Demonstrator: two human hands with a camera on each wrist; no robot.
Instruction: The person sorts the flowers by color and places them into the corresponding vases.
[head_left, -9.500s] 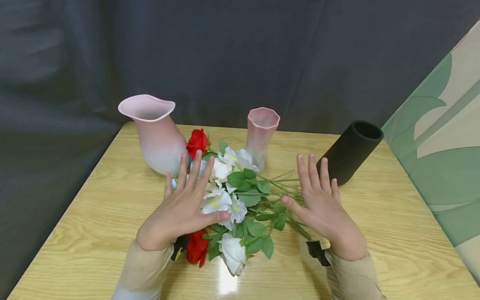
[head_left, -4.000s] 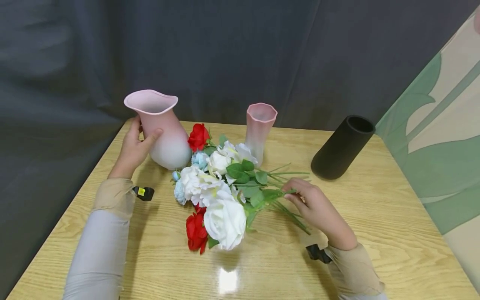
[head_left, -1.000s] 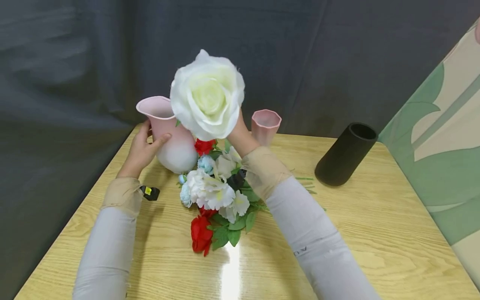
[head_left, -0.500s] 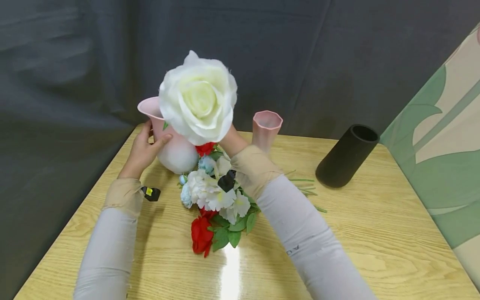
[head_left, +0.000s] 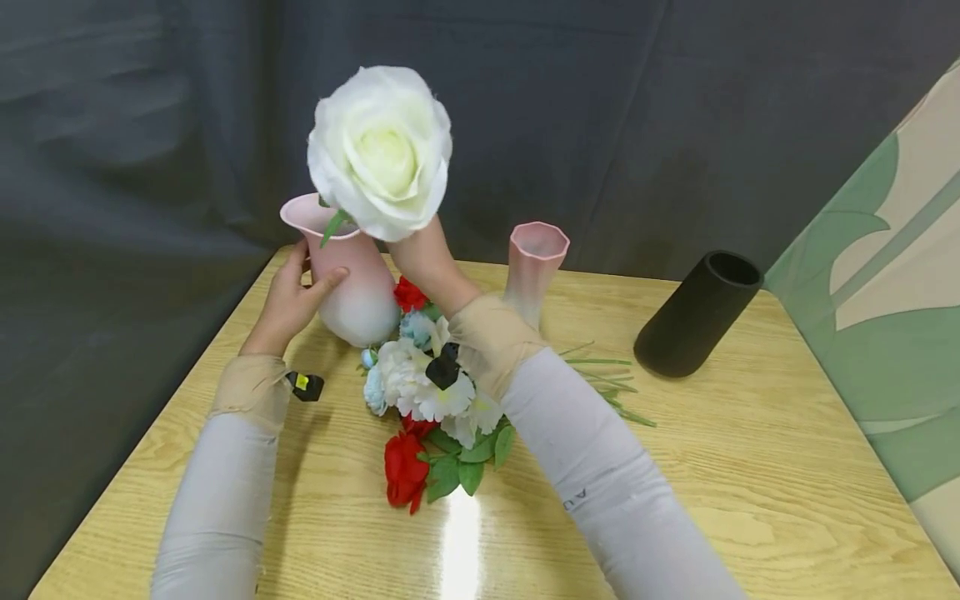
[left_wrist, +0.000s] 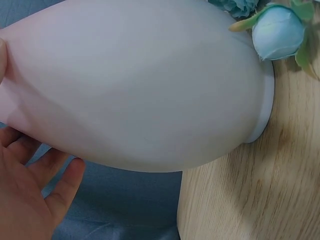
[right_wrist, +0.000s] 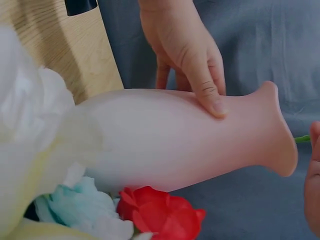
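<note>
My left hand (head_left: 295,293) grips the neck of a large pink vase (head_left: 356,279) that stands at the back left of the table; its thumb lies across the vase (right_wrist: 190,145) in the right wrist view. My right hand (head_left: 417,247) holds a big white rose (head_left: 379,150) by its stem, head up, just above and right of the vase mouth. The fingers are mostly hidden behind the bloom. A bit of green stem (right_wrist: 301,139) shows by the vase rim. The left wrist view is filled by the vase body (left_wrist: 140,85).
A pile of white, blue and red artificial flowers (head_left: 427,392) lies mid-table under my right forearm. A small pink vase (head_left: 534,262) stands behind it. A black cylinder vase (head_left: 697,312) stands at the right. The wooden table (head_left: 750,450) ends at a dark curtain.
My right hand has lifted the white rose from the pile and carried it up and left to the large vase's mouth. My left hand has stayed on the vase neck.
</note>
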